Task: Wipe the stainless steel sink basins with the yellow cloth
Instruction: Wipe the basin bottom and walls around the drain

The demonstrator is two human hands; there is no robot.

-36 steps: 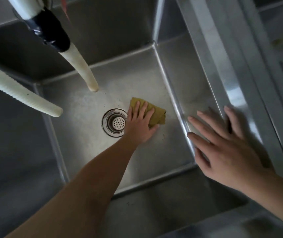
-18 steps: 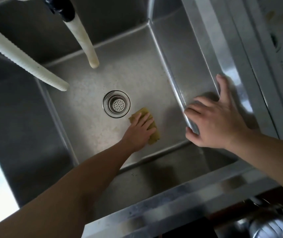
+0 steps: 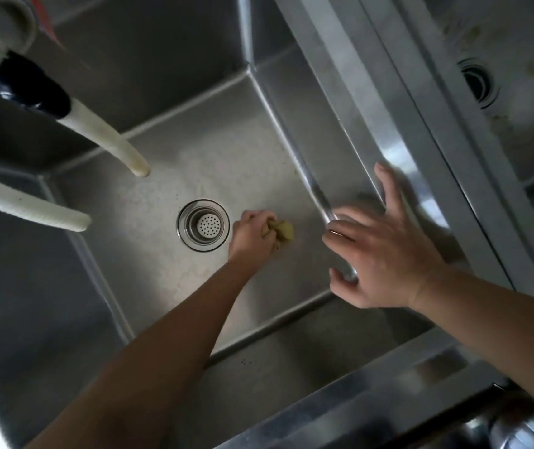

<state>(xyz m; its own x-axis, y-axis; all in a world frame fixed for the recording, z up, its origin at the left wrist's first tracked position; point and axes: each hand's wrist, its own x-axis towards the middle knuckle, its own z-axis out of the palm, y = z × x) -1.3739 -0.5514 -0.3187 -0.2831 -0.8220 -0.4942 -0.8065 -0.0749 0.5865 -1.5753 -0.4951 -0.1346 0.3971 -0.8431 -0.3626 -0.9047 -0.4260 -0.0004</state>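
Left hand (image 3: 252, 234): down on the basin floor, just right of the drain, fingers curled round the bunched cloth.
Cloth (image 3: 282, 231): yellow, crumpled into a small wad, resting on the floor of the basin between the drain and the right wall; part of it is hidden under the left hand.
Right hand (image 3: 385, 254): fingers spread and lightly bent, holding nothing; the thumb reaches up to the rim, and the fingers lie against the right wall of the basin.
Basin (image 3: 168, 273): stainless steel, deep, its floor dull and faintly speckled.
Drain (image 3: 203, 225): round strainer with small holes, in the middle of the floor, just beside the left hand.
Hose (image 3: 110, 144): smooth cream tube from a black fitting at the upper left, its end hanging above the floor, up and left of the drain.
Ribbed hose (image 3: 29, 205): white, coming in from the left edge, its end over the left part of the basin, apart from the drain.
Rim (image 3: 398, 131): a broad steel divider running along the right.
Second basin (image 3: 518, 92): beyond the divider at the upper right, blurred, with its own dark drain.
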